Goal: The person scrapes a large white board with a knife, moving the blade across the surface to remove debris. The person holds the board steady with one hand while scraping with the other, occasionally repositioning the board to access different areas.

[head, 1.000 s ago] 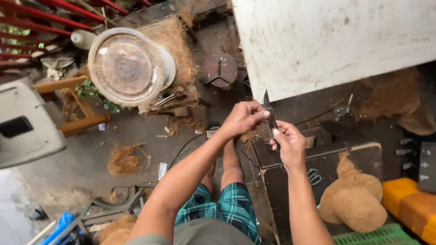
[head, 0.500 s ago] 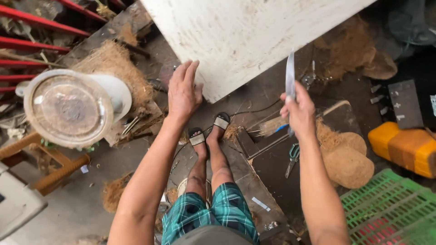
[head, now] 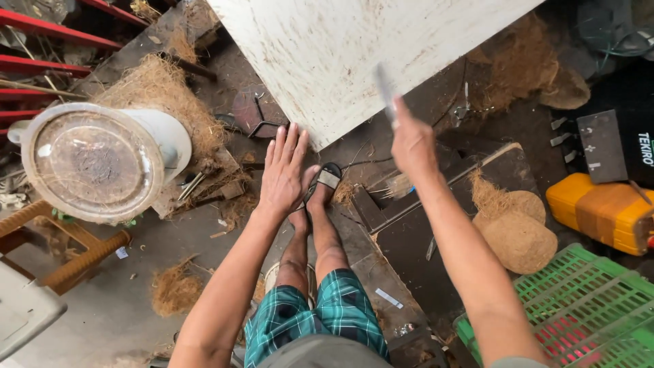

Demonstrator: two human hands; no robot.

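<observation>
I see my right hand (head: 412, 144) closed around a knife (head: 385, 92), its blade pointing up and away from the fist, blurred against the white board (head: 340, 54) that fills the top of the view. Only the blade shows; the handle is hidden in the grip.

My left hand (head: 283, 172) is open, all 5 fingers spread flat, holding nothing. It hovers left of the knife hand and slightly below it, well apart, near the board's lower corner. I cannot tell whether the fingertips touch anything.

Just below and between the 2 hands are my feet in sandals (head: 327, 178), legs stretched out from green plaid shorts (head: 320, 310).

Below the knife hand, to its right, sit 2 round fibre pads (head: 518, 235) on a dark slab (head: 436, 238). Farther right of the grip lies a yellow case (head: 599, 211), and under it a green crate (head: 586, 307).

Far left of the open hand stands a white tub with a clear lid (head: 95, 163), loose brown fibre (head: 160, 85) heaped behind it.
</observation>
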